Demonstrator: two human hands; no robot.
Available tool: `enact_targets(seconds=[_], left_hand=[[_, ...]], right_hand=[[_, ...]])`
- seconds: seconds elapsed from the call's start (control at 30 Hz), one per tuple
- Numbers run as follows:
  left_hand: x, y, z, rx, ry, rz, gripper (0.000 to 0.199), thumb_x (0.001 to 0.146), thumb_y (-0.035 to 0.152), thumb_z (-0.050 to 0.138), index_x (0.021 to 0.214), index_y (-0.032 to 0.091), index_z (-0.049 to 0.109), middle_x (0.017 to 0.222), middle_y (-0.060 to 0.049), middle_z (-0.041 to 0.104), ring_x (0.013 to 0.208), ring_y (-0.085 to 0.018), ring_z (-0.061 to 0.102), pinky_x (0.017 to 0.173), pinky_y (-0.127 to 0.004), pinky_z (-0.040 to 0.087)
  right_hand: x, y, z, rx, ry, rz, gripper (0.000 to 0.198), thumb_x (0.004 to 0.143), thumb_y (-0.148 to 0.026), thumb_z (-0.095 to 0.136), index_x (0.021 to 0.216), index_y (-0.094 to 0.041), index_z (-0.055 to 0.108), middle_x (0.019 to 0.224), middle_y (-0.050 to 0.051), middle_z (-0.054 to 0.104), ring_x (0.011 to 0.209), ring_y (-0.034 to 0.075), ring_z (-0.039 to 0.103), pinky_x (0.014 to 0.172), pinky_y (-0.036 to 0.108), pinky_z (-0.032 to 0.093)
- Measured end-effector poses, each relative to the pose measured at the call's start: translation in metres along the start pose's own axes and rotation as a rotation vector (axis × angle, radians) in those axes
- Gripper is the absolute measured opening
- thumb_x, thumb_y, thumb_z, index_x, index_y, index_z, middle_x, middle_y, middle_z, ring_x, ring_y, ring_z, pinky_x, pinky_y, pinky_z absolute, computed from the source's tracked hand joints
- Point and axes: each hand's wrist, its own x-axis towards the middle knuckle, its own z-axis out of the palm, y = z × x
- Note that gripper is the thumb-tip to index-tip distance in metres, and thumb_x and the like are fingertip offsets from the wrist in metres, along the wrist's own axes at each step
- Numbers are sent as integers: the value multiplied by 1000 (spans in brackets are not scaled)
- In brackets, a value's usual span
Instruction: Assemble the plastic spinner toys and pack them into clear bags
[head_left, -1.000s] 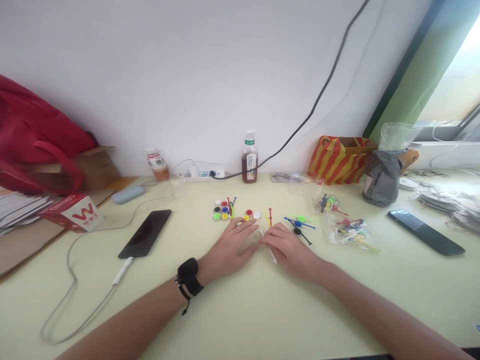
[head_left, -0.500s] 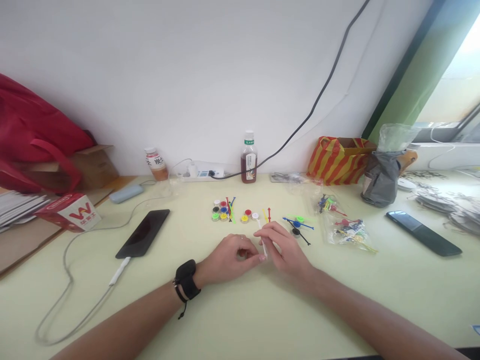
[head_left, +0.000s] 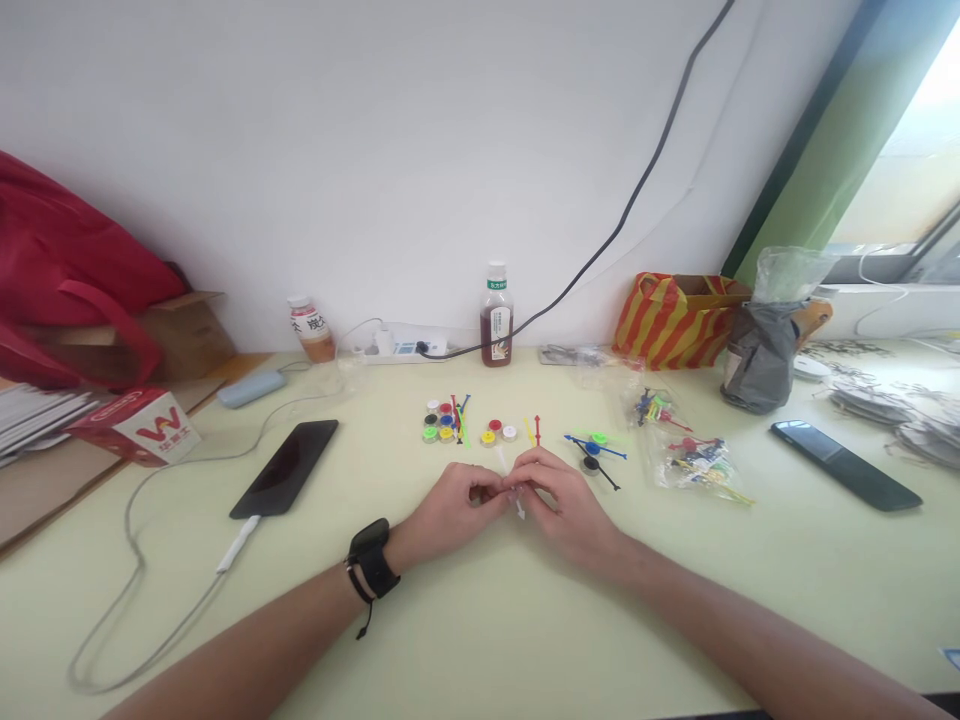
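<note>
My left hand (head_left: 459,508) and my right hand (head_left: 564,502) meet fingertip to fingertip over the table, both pinching the middle of a white arrow (head_left: 520,511). Its tip points toward me and its tail sticks out beyond my fingers. The middle of the arrow is hidden by the fingertips. Just beyond are a white disc (head_left: 510,433), a yellow disc (head_left: 489,438) and a red disc (head_left: 496,425). To their right lie a red arrow (head_left: 538,431) and a yellow arrow (head_left: 529,432). A blue arrow (head_left: 611,452) and a black arrow (head_left: 607,477) rest on discs beside my right hand.
Several coloured discs (head_left: 430,420) and arrows stand in a group left of centre. Plastic bags of arrows (head_left: 701,468) lie to the right. A black phone (head_left: 286,468) on a cable lies left, a dark green phone (head_left: 844,467) right. A bottle (head_left: 497,318) stands by the wall.
My left fingertips have moved up from the arrow's near end to its middle, joining my right fingertips. The arrow's near tip now shows below the fingers.
</note>
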Motion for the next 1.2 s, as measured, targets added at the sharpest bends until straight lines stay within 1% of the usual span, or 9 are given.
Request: enact_targets(seconds=[0.13, 0.27, 0.47, 0.6, 0.67, 0.73, 0.87, 1.03, 1.2], left_hand=[[1, 0, -1, -12, 28, -8, 33, 97, 37, 59, 76, 14, 71, 68, 1, 57, 65, -12, 42, 61, -25, 33], [0, 1, -3, 1, 50, -12, 28, 95, 33, 60, 78, 14, 73, 69, 0, 60, 65, -12, 44, 60, -25, 33], [0, 0, -6, -59, 50, -10, 29, 96, 36, 61, 85, 14, 77, 75, -3, 67, 70, -15, 52, 62, -25, 39], [1, -4, -6, -115, 58, -6, 30, 97, 40, 61, 101, 15, 79, 89, -7, 73, 77, -17, 60, 69, -27, 46], [1, -6, -5, -114, 70, -13, 33, 96, 42, 63, 115, 17, 76, 84, -5, 71, 74, -16, 59, 66, -26, 46], [1, -7, -5, -101, 85, -24, 37, 95, 42, 64, 121, 18, 73, 79, -3, 68, 71, -15, 56, 63, -26, 44], [1, -5, -5, -52, 65, -43, 28, 95, 39, 64, 109, 17, 75, 79, -2, 67, 69, -14, 53, 63, -25, 41], [0, -3, -4, -15, 48, -34, 25, 95, 37, 63, 102, 17, 76, 76, -1, 66, 68, -13, 51, 63, -25, 40], [0, -2, -3, 0, -7, -4, 25, 97, 36, 60, 96, 17, 76, 78, -2, 69, 70, -14, 55, 64, -26, 41]], right_hand=[[0, -2, -1, 124, -6, 36, 25, 92, -4, 48, 98, -23, 63, 103, 5, 59, 94, 18, 63, 88, 34, 57], [-2, -2, -1, 183, -22, 65, 20, 89, -3, 50, 89, -23, 55, 108, 5, 57, 103, 18, 62, 96, 36, 57], [-3, 2, -4, 0, -56, 37, 26, 85, 1, 49, 87, -22, 62, 102, 5, 63, 94, 18, 64, 83, 31, 56], [-1, 3, -6, -96, -25, 46, 26, 90, -3, 50, 92, -22, 68, 92, 4, 67, 84, 18, 65, 75, 32, 56], [0, 4, -9, -137, 15, 27, 26, 94, -7, 50, 98, -22, 70, 99, 6, 70, 90, 20, 67, 79, 34, 57], [1, 9, -13, -203, 63, 33, 27, 96, -11, 51, 110, -21, 71, 114, 10, 70, 94, 21, 68, 83, 37, 58], [1, 21, -20, -372, 72, 115, 32, 94, -17, 58, 124, -18, 69, 136, 15, 63, 86, 22, 70, 87, 45, 58], [2, 30, -23, -409, -15, 131, 29, 93, -21, 62, 121, -18, 71, 134, 16, 64, 114, 30, 65, 88, 45, 58], [1, 31, -22, -445, -20, 107, 33, 94, -24, 63, 126, -17, 69, 136, 16, 63, 127, 32, 60, 98, 47, 55]])
